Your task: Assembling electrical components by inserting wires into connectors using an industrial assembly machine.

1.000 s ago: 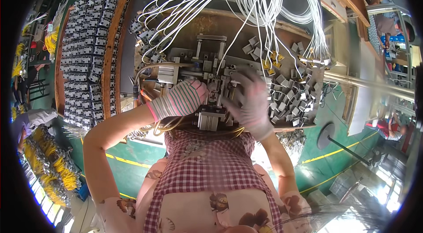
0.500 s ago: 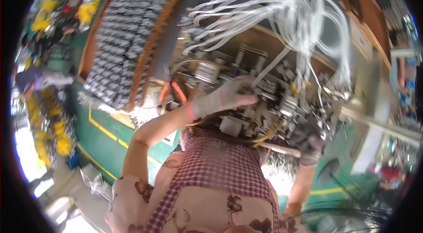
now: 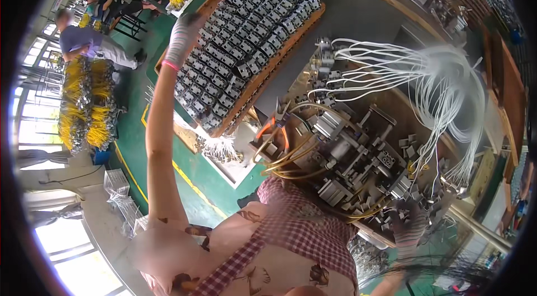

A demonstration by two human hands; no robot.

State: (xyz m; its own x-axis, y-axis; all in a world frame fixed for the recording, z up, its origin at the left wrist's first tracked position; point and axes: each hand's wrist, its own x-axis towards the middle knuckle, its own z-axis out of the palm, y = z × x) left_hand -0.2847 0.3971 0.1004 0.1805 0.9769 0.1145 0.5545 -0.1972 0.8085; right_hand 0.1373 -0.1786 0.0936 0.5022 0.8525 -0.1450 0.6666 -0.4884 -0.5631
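**Gloved hands at a parts tray and an assembly fixture**

The left hand (image 3: pixel 183 36), in a striped knit glove with a pink cuff, reaches far out to the upper-left edge of the wooden tray (image 3: pixel 291 52). Its fingers curl over the tray's corner among the outermost parts; whether they clasp one of them cannot be told, since the glove hides the fingertips. The tray's long axis runs diagonally, from lower left to upper right, and its surface is packed with rows of small grey-and-black components (image 3: pixel 246 44), all alike and set close together. The right hand (image 3: pixel 411 229), also gloved, rests low at the near edge of the metal assembly fixture (image 3: pixel 347 150), touching a heap of small grey blocks (image 3: pixel 425 206); motion blur and the picture's rim obscure its fingers, so its grip cannot be judged. A fan of white wires (image 3: pixel 442 80) arches over the fixture, and yellowish tubes (image 3: pixel 285 156) loop at its left side. The person's checked garment (image 3: pixel 302 234) fills the lower middle. Another person (image 3: pixel 84 41) bends beside bundles of yellow wire (image 3: pixel 84 111) at far left.
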